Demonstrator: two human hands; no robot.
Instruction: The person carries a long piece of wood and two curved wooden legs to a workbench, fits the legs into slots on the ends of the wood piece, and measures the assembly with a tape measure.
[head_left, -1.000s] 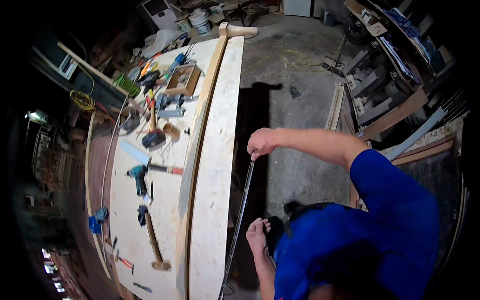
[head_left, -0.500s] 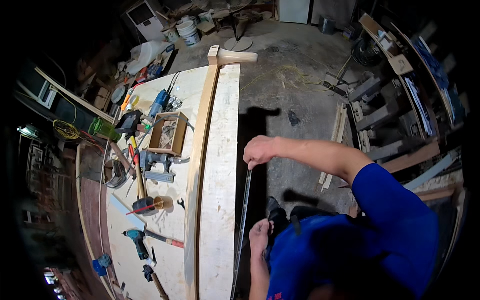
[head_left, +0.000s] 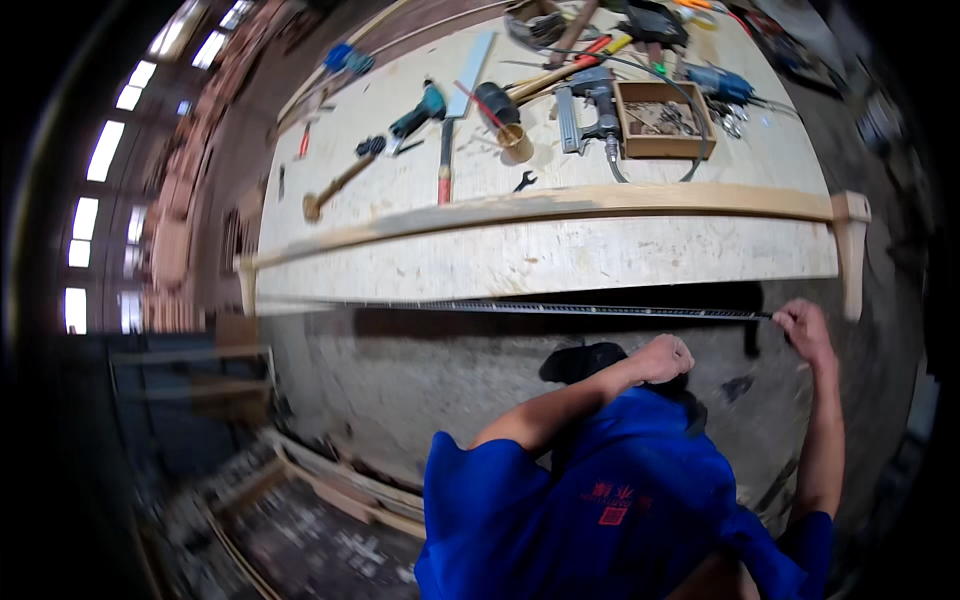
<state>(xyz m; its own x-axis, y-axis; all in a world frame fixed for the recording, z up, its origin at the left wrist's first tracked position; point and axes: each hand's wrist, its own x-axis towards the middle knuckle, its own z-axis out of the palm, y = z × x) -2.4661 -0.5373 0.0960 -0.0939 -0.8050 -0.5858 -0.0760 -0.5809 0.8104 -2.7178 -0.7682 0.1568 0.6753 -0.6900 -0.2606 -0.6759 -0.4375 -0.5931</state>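
A long dark strip with light marks, like a measuring tape (head_left: 560, 308), stretches along the near edge of the workbench (head_left: 430, 268). My right hand (head_left: 803, 328) pinches its right end, beyond the bench's front edge. Toward the left the strip blurs, and its other end is unclear. My left hand (head_left: 662, 358) is closed in a fist in front of my body, apart from the strip; anything inside it is hidden. A long pale wooden rail (head_left: 560, 203) lies along the bench, with a curved leg (head_left: 851, 260) at its right end and another leg (head_left: 248, 288) at its left.
Behind the rail lie a cordless drill (head_left: 418, 110), a nail gun (head_left: 595, 112), a wooden box (head_left: 662, 120) of small metal parts, a hammer (head_left: 342, 182), a wrench (head_left: 525, 181) and a cup (head_left: 515, 143). Wooden frames (head_left: 330, 485) stand on the floor at lower left.
My view has swung left, so the bench now runs crosswise. My right hand still holds the strip's end, which now lies to the right. My left hand stays closed near my body.
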